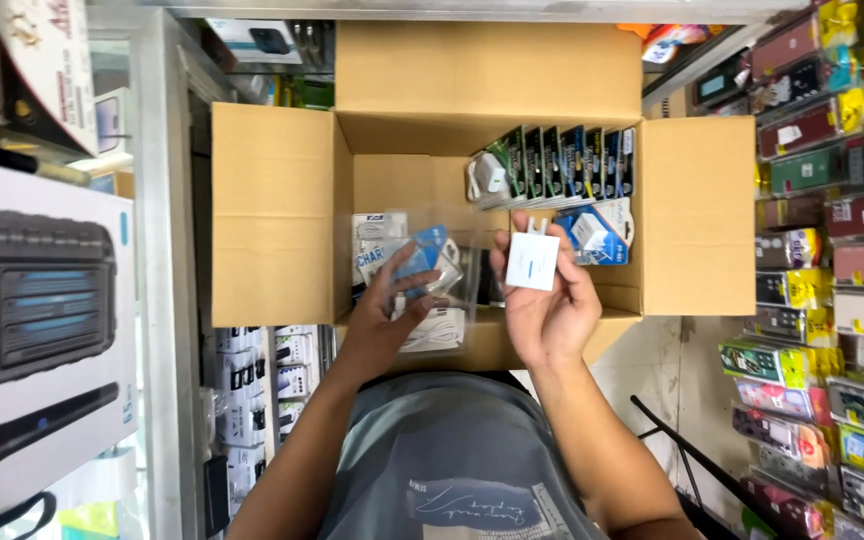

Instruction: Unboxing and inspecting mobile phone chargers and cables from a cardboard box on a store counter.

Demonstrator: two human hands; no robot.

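An open brown cardboard box (272,210) stands in front of me, flaps spread. Inside, a row of upright packaged chargers (562,160) fills the far right side. My left hand (387,320) grips a clear plastic charger package (417,260) with a blue and white card and a coiled white cable in it, over the box's near left. My right hand (552,305) holds a small white charger plug (533,260) between thumb and fingers, prongs pointing away from me. A blue and white packaged charger (597,232) lies just beyond that hand.
A large white box picturing a black speaker (32,330) sits at left beside a glass display case (157,250). Shelves of small packaged accessories (822,270) line the right wall. More white packaged items (262,385) hang below the box at left.
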